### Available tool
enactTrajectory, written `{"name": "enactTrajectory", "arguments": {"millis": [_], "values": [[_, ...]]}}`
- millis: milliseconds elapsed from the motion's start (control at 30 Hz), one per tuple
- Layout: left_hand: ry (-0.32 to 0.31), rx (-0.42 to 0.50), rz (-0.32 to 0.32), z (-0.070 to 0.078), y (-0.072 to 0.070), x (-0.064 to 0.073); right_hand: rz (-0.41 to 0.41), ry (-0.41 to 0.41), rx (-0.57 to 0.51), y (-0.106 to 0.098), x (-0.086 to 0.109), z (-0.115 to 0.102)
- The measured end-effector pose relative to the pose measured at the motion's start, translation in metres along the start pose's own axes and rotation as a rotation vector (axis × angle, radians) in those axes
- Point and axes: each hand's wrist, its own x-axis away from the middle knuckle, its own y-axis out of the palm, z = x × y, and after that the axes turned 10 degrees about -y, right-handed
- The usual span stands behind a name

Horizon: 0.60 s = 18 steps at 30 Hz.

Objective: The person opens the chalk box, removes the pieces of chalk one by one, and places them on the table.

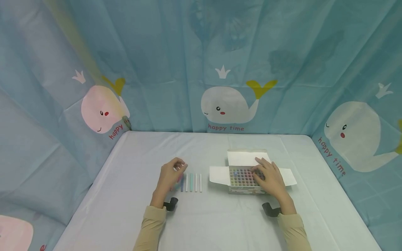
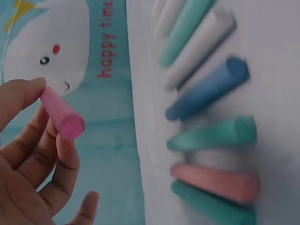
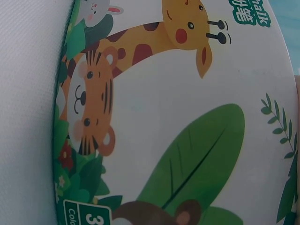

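Observation:
In the left wrist view, my left hand (image 1: 168,176) pinches a pink chalk stick (image 2: 64,115) between thumb and fingers, raised off the table. Beside it lies a row of chalk: a blue stick (image 2: 208,88), a coral stick (image 2: 215,183), and several green and white ones. My right hand (image 1: 269,177) is over the open chalk box (image 1: 248,190), with thumb and index finger bent close to the chalk ends (image 1: 242,177) packed upright inside. Whether those fingertips grip a stick cannot be made out. The right wrist view shows mostly the box's animal-printed side (image 3: 187,103).
The box's white flaps (image 1: 220,175) stick out left, right and back. A white cloth (image 1: 213,223) covers the table. Blue curtains (image 1: 166,69) with whale prints hang behind and at both sides. Dark wrist mounts (image 1: 171,204) sit by both hands.

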Motion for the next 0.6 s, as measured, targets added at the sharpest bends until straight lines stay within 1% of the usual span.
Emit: {"name": "enactTrajectory", "arguments": {"millis": [167, 267, 467, 600], "values": [[-0.022, -0.022, 0.012, -0.010, -0.009, -0.002, 0.007, -0.002, -0.002, 0.000, 0.000, 0.000], [-0.040, -0.065, 0.020, -0.017, -0.013, -0.003, 0.007, -0.002, -0.003, -0.001, 0.000, 0.000], [-0.091, -0.116, 0.031, -0.026, -0.021, -0.002, 0.004, -0.003, -0.001, -0.001, 0.000, 0.000], [-0.125, -0.158, 0.026, -0.033, -0.024, -0.002, 0.007, -0.006, -0.004, -0.001, 0.000, 0.000]]}}
